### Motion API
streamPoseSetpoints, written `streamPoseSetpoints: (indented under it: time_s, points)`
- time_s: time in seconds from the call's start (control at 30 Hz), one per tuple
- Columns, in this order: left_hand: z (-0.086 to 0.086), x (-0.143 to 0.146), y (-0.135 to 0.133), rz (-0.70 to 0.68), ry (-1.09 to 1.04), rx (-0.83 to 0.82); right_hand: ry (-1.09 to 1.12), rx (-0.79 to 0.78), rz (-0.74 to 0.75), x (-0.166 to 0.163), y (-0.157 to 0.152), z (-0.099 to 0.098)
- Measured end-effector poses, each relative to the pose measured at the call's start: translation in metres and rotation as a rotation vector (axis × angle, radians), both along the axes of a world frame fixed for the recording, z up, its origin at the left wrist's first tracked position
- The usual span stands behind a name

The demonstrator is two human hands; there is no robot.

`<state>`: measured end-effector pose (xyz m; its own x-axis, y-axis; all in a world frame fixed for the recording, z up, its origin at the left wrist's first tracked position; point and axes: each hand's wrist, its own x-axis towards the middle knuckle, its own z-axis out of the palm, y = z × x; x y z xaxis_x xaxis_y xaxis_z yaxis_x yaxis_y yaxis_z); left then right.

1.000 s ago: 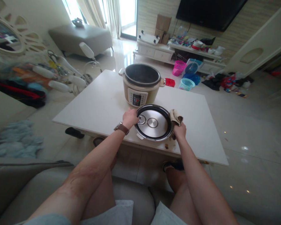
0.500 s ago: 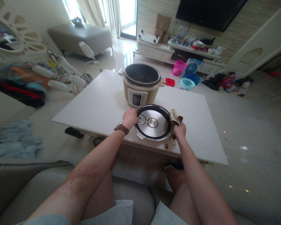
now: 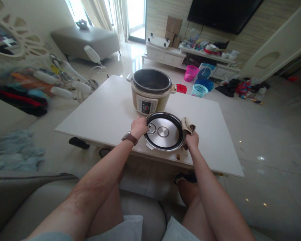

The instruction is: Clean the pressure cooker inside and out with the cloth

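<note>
An upturned cooker lid (image 3: 165, 132) with a shiny steel inner plate and black rim lies on the white table (image 3: 102, 113) near its front edge. My left hand (image 3: 138, 127), watch on the wrist, grips the lid's left rim. My right hand (image 3: 192, 140) is closed on a beige cloth (image 3: 188, 125) pressed against the lid's right rim. Just behind the lid stands a beige pressure cooker (image 3: 150, 90), open, its dark inner pot showing and its control panel facing me.
Small brown crumbs (image 3: 180, 156) lie on the table edge by my right hand. I sit on a grey sofa, knees against the table. Pink (image 3: 191, 72) and teal baskets (image 3: 199, 90) sit on the floor beyond; a cluttered TV cabinet (image 3: 165, 55) lines the far wall.
Nothing has visibly changed apart from a slight shift of the camera; both hands stay at the lid's rim.
</note>
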<state>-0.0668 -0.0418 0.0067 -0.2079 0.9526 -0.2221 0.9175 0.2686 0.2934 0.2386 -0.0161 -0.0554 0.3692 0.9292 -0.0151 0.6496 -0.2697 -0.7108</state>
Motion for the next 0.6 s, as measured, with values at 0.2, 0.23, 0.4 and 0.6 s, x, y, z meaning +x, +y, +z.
streamPoseSetpoints:
  time_s: [0.2,0.23,0.4,0.6]
  points:
    - [-0.0022,0.0001,0.0008,0.003,0.014,0.009,-0.009,-0.008,0.008,0.0002,0.0000,-0.0001]
    - [-0.0024,0.0002,0.0008,0.002,0.015,0.011,-0.008,-0.009,0.007,0.0000,-0.0003,0.0004]
    - [-0.0019,0.0010,-0.0002,0.008,0.001,0.019,0.003,-0.003,-0.002,-0.0004,-0.0009,0.0011]
    - [-0.0011,0.0016,-0.0005,0.003,0.014,0.023,-0.003,-0.003,0.001,-0.0009,-0.0011,0.0016]
